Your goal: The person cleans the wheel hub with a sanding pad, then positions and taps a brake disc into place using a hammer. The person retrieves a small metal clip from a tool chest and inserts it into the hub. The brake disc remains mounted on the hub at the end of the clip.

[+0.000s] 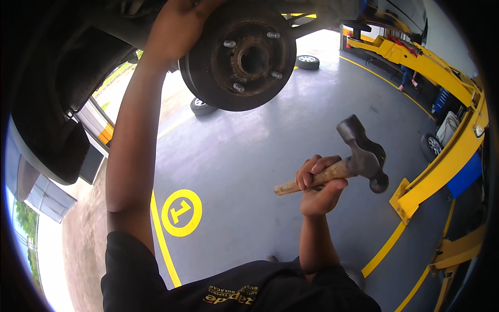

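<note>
A dark brake drum [223, 73] with a rusty centre and several wheel studs hangs at the top, under the raised vehicle. Against its upper left edge rests my left hand [178, 30], arm stretched up; most of its fingers are cut off by the picture's top or hidden. Lower and to the right, my right hand [322, 184] is closed around the wooden handle of a ball-peen hammer [364, 156]. The hammer's metal head points up and to the right, its flat face upward and its round end down, apart from the drum.
A dark wheel-arch liner [47, 104] is at the left. Yellow lift arms and a post [442, 177] curve along the right. Wheels [307, 62] lie on the grey floor [244, 223] beyond the drum; another wheel [431, 147] leans by the lift. A person [407, 78] is at the far right.
</note>
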Motion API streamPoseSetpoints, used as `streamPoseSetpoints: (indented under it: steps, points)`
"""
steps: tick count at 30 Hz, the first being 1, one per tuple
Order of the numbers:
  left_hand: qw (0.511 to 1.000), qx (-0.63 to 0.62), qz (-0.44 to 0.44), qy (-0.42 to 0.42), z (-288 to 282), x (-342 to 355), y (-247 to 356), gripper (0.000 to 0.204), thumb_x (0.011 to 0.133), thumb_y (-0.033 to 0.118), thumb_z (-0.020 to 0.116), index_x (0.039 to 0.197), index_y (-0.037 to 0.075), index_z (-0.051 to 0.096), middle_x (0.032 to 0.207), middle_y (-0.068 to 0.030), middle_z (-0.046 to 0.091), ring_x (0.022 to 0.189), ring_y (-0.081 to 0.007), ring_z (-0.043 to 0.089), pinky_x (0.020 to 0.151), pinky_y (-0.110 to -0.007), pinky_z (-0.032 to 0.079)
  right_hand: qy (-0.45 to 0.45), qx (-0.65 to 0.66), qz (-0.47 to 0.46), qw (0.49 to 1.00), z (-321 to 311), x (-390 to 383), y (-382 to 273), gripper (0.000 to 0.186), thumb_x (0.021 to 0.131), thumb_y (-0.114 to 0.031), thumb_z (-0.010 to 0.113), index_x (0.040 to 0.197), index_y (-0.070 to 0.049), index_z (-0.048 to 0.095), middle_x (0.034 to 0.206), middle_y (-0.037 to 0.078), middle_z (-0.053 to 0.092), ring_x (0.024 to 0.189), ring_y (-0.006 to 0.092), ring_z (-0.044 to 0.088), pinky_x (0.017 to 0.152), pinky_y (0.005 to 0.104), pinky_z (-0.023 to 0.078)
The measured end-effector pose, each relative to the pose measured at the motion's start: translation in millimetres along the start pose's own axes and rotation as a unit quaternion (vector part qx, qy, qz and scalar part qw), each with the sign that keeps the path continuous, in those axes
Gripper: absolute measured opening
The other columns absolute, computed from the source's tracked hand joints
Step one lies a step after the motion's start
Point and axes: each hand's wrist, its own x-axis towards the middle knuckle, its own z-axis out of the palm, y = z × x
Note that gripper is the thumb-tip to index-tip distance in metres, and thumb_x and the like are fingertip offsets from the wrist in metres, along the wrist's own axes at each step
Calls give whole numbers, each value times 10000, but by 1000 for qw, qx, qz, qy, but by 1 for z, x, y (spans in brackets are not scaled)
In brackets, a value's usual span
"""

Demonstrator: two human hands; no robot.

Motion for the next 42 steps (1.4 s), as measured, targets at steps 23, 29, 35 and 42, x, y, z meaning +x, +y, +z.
streamPoseSetpoints:
  steps: [23,29,35,42]
  points:
    - [926,-58,-296,227,43,-162,-23,571,1031,398,598,1418,-7,493,1389,-203,563,1270,-309,564,1082,-430,436,-24,-135,222,965,-60,-29,85,687,1025,-712,306,793,-78,435,603,-10,414,505,79,408,458,260,339]
    - [920,-98,-267,271,82,-171,-36,590,962,331,743,1369,-6,481,1220,-174,596,1170,-300,608,1031,-410,497,-46,-143,325,934,-83,-14,58,694,991,-757,358,885,-82,478,615,0,421,483,98,417,472,274,380]
    - [907,-61,-260,325,80,-175,-32,527,969,332,734,1318,-8,535,1241,-175,630,1190,-289,619,1031,-405,480,-102,-175,305,930,-113,24,39,633,1039,-677,331,945,-69,478,613,-11,411,478,76,421,446,252,385]
    - [893,-46,-282,348,64,-179,-23,445,1009,291,656,1332,0,560,1228,-148,667,1175,-262,617,1043,-388,457,-135,-123,66,981,-79,76,27,632,1042,-658,356,983,-45,498,695,28,455,531,78,419,473,223,361]
